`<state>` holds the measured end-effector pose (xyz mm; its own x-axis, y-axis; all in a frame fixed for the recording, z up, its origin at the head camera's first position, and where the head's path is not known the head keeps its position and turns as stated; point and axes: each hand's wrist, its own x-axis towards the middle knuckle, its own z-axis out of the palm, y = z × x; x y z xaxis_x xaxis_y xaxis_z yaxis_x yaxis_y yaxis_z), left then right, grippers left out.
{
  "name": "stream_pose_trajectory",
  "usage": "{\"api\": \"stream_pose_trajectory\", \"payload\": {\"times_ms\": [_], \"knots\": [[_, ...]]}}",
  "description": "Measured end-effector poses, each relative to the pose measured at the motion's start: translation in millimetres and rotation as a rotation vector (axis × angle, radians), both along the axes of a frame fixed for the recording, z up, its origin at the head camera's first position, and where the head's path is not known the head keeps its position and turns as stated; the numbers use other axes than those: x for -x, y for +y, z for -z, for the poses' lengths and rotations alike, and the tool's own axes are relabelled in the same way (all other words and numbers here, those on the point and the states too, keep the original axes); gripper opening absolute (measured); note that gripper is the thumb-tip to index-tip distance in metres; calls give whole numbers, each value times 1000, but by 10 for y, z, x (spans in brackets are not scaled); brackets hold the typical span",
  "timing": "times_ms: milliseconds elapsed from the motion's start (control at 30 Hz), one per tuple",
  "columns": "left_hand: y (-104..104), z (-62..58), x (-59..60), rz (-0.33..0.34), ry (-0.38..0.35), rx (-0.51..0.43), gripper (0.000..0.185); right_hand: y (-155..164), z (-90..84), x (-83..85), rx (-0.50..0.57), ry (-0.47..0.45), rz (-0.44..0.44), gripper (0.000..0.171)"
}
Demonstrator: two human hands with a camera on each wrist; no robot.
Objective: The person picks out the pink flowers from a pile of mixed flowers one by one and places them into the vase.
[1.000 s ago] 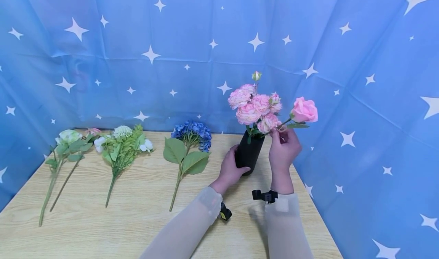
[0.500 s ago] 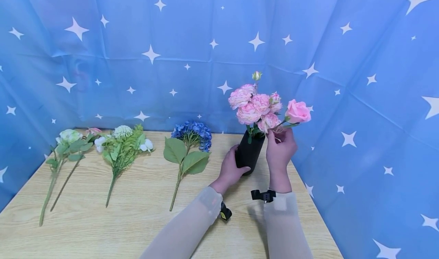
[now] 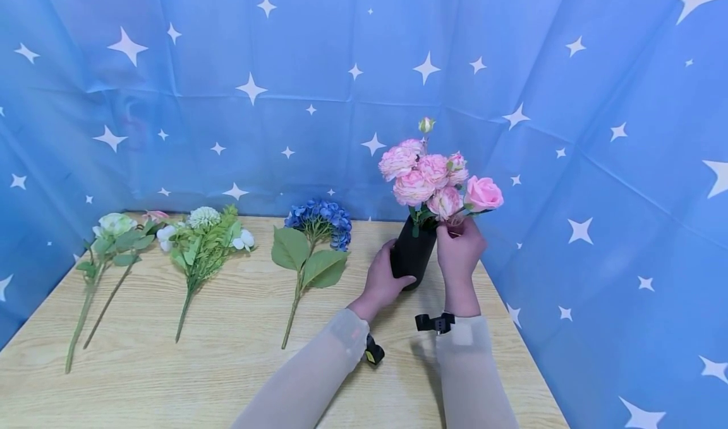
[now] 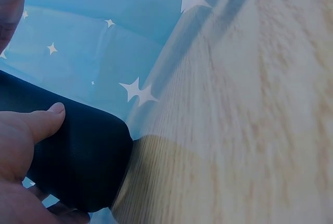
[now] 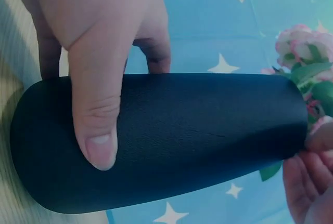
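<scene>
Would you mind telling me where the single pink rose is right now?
In the head view, the pink rose sits right of centre, beside the pink bouquet above the black vase, with the right hand pinching its stem.

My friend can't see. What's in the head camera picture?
A left hand holds a black vase of pink flowers while the right hand pinches a pink rose at its mouth. More flowers lie on the wooden table.

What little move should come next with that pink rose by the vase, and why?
Probably push the pink rose a bit further down. The right hand pinches its stem right at the mouth of the black vase, and the bloom leans out to the side, lower than the bunch of pink flowers. The left hand grips the vase, so it should stay put.
</scene>
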<state>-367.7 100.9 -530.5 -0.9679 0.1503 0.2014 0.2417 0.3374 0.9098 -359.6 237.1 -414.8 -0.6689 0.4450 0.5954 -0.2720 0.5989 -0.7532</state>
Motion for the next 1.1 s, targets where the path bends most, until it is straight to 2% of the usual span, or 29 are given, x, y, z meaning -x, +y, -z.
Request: {"api": "stream_pose_trajectory", "payload": {"times_ms": [167,367,533,667,833,1000,1100], "knots": [[1,11,-1,0,4,2,89,-8,34,20,26,-44,1,18],[-1,5,6,-3,10,2,89,-18,31,39,96,-40,-4,17],[-6,-2,1,-4,11,8,90,-22,24,53,149,2,-13,13],[-13,-1,1,-6,18,7,90,-6,12,65,177,56,-21,17],[-15,6,11,-3,19,8,90,56,12,76,185,82,-67,25],[-14,23,21,-2,24,5,90,132,14,83,178,79,-125,18],[-11,30,19,-3,25,6,90,151,23,80,135,38,-108,15]]}}
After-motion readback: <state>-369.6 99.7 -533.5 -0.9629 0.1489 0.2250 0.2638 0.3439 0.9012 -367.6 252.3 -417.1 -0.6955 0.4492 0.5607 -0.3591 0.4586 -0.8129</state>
